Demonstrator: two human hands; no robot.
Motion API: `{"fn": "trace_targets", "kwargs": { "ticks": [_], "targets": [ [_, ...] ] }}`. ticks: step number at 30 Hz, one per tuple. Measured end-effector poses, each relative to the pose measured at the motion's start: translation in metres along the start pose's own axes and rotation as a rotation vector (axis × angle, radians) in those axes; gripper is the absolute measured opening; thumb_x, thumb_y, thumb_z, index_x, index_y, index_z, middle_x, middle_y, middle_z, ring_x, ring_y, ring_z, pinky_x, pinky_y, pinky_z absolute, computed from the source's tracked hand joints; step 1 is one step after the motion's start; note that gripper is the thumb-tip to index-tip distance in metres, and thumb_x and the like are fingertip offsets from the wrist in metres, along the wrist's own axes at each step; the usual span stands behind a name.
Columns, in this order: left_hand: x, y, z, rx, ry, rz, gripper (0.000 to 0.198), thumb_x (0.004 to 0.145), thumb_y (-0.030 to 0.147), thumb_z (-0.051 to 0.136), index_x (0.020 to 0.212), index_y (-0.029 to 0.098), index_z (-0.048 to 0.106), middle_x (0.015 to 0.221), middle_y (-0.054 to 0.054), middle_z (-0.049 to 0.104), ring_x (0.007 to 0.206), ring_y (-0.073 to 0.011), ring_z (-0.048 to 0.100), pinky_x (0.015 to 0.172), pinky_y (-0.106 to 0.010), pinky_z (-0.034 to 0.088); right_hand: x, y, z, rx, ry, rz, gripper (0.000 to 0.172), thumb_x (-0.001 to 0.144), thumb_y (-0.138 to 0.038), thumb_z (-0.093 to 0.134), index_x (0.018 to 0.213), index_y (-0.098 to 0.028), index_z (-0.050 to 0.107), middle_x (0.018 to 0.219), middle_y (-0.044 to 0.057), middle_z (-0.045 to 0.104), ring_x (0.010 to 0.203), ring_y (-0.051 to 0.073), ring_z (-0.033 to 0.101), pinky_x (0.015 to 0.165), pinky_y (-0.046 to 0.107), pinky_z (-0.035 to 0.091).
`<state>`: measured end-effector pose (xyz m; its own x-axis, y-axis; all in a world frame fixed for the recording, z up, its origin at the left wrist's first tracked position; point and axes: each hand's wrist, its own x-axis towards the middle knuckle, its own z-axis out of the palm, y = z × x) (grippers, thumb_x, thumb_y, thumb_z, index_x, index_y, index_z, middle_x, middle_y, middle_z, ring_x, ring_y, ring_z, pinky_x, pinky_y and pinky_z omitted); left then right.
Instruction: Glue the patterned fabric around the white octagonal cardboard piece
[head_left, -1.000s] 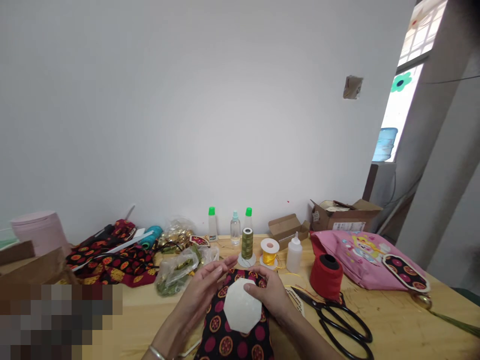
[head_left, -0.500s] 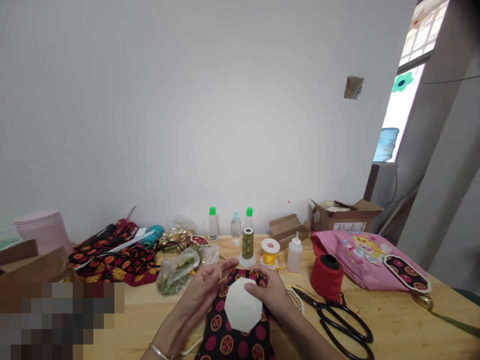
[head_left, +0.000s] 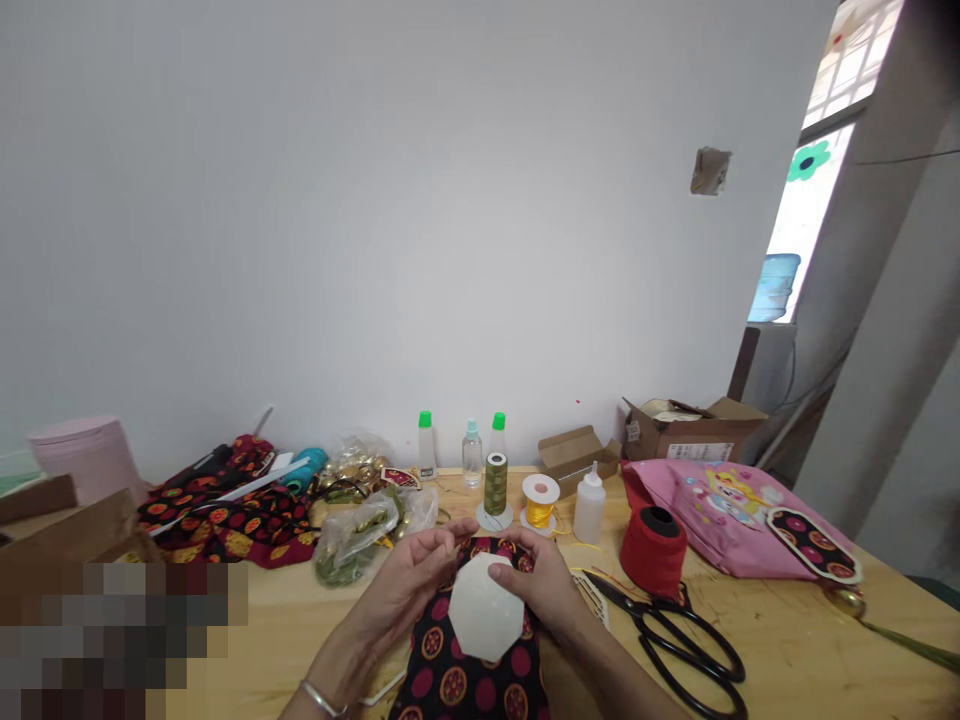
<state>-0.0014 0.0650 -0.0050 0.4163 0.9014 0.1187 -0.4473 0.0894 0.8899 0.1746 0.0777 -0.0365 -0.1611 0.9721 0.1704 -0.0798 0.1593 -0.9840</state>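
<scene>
Octagon panel [head_left: 487,610] lies on patterned cloth [head_left: 461,690], uncovered; right hand [head_left: 541,580] clamps both; I can't tell whether left hand [head_left: 411,572] grips anything.

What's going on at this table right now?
A person's right hand holds a white octagonal piece against dark patterned fabric, thumb on top. The left hand is at the fabric's upper left edge, fingers bent; whether it pinches anything is unclear. Black-handled scissors lie to the right, near a cone of red thread.
</scene>
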Motion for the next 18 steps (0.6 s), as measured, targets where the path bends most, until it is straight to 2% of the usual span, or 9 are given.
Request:
{"fn": "trace_targets", "kwargs": {
  "ticks": [6, 12, 15, 18],
  "targets": [
    [0.0034, -0.0014, -0.0016, 0.007, 0.066, 0.053, 0.023, 0.061, 0.032, 0.072, 0.076, 0.015, 0.068, 0.108, -0.010, 0.061, 0.107, -0.0250, 0.048, 0.089, -0.033, 0.037, -0.0006, -0.0022, -0.0002, -0.012, -0.001, -0.010, 0.038, 0.053, -0.035, 0.072, 0.083, -0.015, 0.059, 0.076, 0.004, 0.066, 0.069, 0.019, 0.059, 0.066, 0.031, 0.045],
    [0.0019, -0.0019, -0.0050, -0.050, 0.032, 0.062, 0.012, 0.069, 0.025, 0.064, 0.073, 0.014, 0.067, 0.107, -0.010, 0.061, 0.110, -0.0253, 0.046, 0.092, -0.034, 0.035, -0.0013, -0.0008, -0.0007, -0.011, 0.000, -0.009, 0.040, 0.054, -0.035, 0.072, 0.086, -0.015, 0.058, 0.080, 0.006, 0.066, 0.073, 0.021, 0.060, 0.067, 0.032, 0.046],
    [0.0026, -0.0014, -0.0058, -0.081, 0.046, 0.076, 0.009, 0.066, 0.024, 0.065, 0.068, 0.015, 0.066, 0.104, -0.009, 0.062, 0.109, -0.0249, 0.046, 0.093, -0.035, 0.035, -0.0014, -0.0010, -0.0008, -0.043, 0.004, -0.015, 0.039, 0.054, -0.035, 0.072, 0.086, -0.015, 0.059, 0.081, 0.006, 0.067, 0.073, 0.021, 0.060, 0.067, 0.033, 0.046],
    [0.0035, 0.0000, -0.0040, -0.086, 0.042, 0.080, 0.012, 0.064, 0.023, 0.065, 0.057, 0.015, 0.061, 0.096, -0.008, 0.063, 0.099, -0.0242, 0.051, 0.087, -0.034, 0.038, -0.0012, -0.0011, -0.0007, -0.059, 0.017, -0.031, 0.039, 0.054, -0.036, 0.072, 0.085, -0.016, 0.060, 0.081, 0.005, 0.067, 0.076, 0.021, 0.060, 0.069, 0.033, 0.046]
  ]
}}
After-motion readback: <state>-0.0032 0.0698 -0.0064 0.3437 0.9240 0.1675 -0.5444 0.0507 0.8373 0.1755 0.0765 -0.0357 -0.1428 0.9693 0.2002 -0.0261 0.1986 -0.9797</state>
